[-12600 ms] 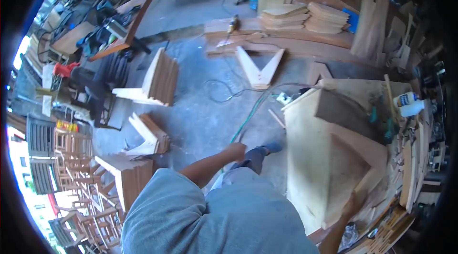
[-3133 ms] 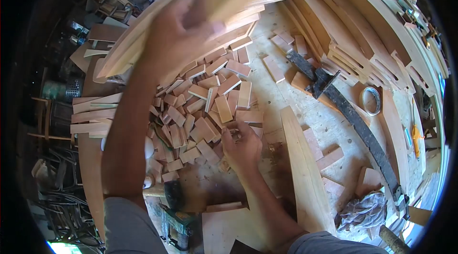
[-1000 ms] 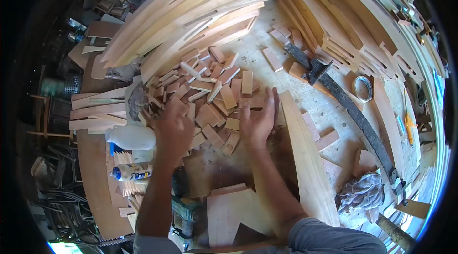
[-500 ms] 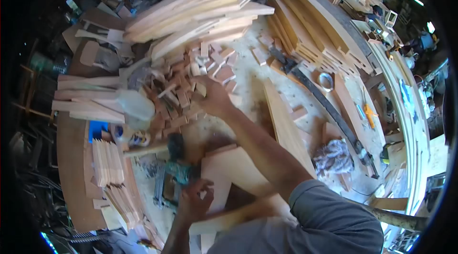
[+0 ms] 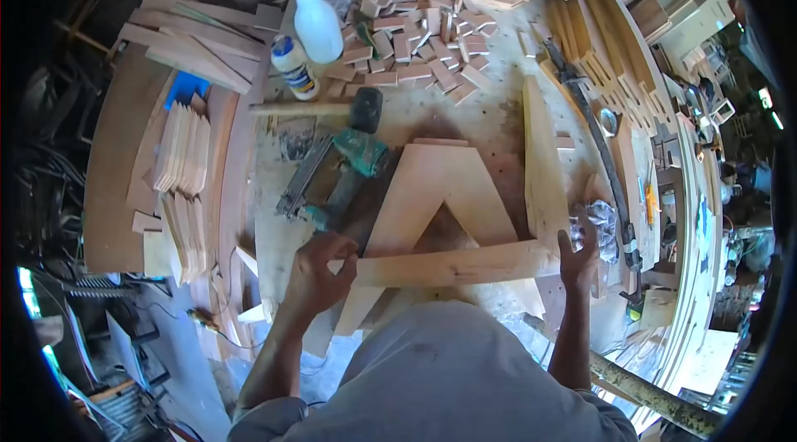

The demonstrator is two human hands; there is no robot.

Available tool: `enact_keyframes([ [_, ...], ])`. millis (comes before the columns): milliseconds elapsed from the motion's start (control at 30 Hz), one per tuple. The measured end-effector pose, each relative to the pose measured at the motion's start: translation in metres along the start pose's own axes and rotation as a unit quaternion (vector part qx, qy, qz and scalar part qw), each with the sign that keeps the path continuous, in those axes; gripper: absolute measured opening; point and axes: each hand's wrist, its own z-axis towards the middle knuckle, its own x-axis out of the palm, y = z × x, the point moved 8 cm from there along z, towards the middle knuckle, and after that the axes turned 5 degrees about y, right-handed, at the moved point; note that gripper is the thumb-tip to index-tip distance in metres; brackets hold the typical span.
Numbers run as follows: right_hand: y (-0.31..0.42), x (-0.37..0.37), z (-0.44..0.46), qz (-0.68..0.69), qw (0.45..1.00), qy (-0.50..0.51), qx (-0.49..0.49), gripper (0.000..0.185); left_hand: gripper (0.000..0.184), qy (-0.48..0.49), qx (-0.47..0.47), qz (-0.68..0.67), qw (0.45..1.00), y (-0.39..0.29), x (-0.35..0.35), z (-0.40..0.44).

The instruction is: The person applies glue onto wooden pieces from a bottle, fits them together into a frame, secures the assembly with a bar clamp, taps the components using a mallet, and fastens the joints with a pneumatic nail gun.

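Note:
A pale wooden board lies crosswise near my body, over the legs of an A-shaped wooden piece. At the board's left end is my left hand, thumb and fingers curled together in a pinch; whatever they hold, if anything, cannot be made out. My right hand is beside the board's right end, thumb and fingers apart, nothing visible between them. A long upright-lying plank meets the board near that hand. Beyond my left hand rests a green nail gun, with a black-headed mallet above it.
Many small wooden blocks are piled at the back. A white bottle and a glue bottle stand left of them. Along the right side runs a long dark bar clamp, near a crumpled plastic bag. Pointed slats are stacked left.
My right hand has come back from the block pile to the board's right end. The view has shifted, and my left hand stays low on the left, its fingers now pinched.

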Motion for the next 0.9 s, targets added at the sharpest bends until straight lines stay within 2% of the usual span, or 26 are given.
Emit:
enact_keyframes([
  [100, -0.042, -0.004, -0.043, -0.002, 0.998, 0.007, 0.062, 0.055, 0.027, -0.024, 0.078, 0.077, 0.994, 0.009, 0.001, -0.018],
  [167, -0.005, 0.005, -0.048, -0.067, 0.980, 0.098, 0.161, 0.064, 0.030, -0.003, 0.105, 0.093, 0.990, 0.015, 0.011, -0.026],
  [200, -0.006, 0.006, -0.053, -0.071, 0.979, 0.086, 0.169, 0.064, 0.032, 0.009, 0.128, 0.117, 0.985, 0.015, 0.016, -0.030],
  [300, 0.001, 0.004, -0.052, -0.106, 0.987, 0.031, 0.113, 0.065, 0.037, 0.017, 0.177, 0.170, 0.969, 0.020, 0.023, -0.029],
  [433, 0.069, 0.009, -0.059, -0.087, 0.982, 0.045, -0.161, 0.072, 0.043, -0.093, 0.145, 0.159, 0.972, 0.051, 0.009, -0.027],
  [500, 0.094, 0.031, -0.067, -0.066, 0.964, 0.164, -0.197, 0.078, 0.040, -0.112, 0.101, 0.206, 0.967, 0.066, 0.005, -0.009],
  [533, 0.096, 0.037, -0.070, -0.067, 0.964, 0.163, -0.201, 0.078, 0.040, -0.116, 0.101, 0.206, 0.966, 0.068, 0.006, -0.001],
  [600, 0.100, 0.067, -0.081, -0.157, 0.923, 0.219, -0.274, 0.080, 0.041, -0.144, 0.143, 0.313, 0.928, 0.062, 0.011, 0.014],
  [800, 0.094, 0.077, -0.080, -0.179, 0.900, 0.191, -0.349, 0.084, 0.035, -0.084, 0.054, 0.351, 0.931, 0.090, 0.011, 0.041],
  [900, 0.083, 0.081, -0.074, -0.170, 0.899, 0.229, -0.331, 0.085, 0.033, -0.092, 0.008, 0.251, 0.964, 0.098, -0.019, 0.028],
])
